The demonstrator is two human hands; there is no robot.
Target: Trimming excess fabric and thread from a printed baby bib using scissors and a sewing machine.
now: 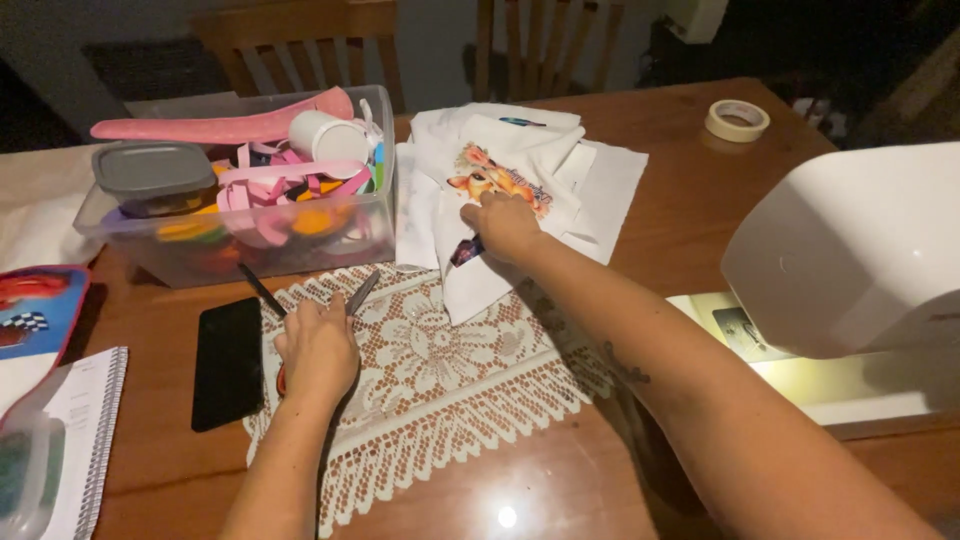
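Left hand: the left hand (317,350) lies on the scissors (310,300) near the middle of the table. The fingers are curled over the handles and hold them. The two blades stick out past the fingers and point away from the person, spread open in a V.
Scissors: they rest on the lace mat (440,370), just beside the black phone (228,362).
Right hand: the right hand (503,226) reaches forward and presses down on the white cloth (560,170). The fingers are bent with their tips on the cloth. I cannot tell if they pinch it.
Cloth: it is a pile of white pieces, behind the lace mat and just right of the bin. The top piece has an orange animal picture (490,178) on it. The hand touches the cloth just below that picture.
Bin: a clear plastic bin (240,250) sits to the left of the cloth. It is full of pink and orange strips. A grey tub (155,172) and a white cup (330,135) lie on top.
Table: it is brown wood (700,190). A tape roll (737,120) lies at the far right, well apart from both hands.
Machine: a big white machine (860,250) stands at the right edge.
Notebook: a spiral notebook (85,430) lies at the left, near the phone.
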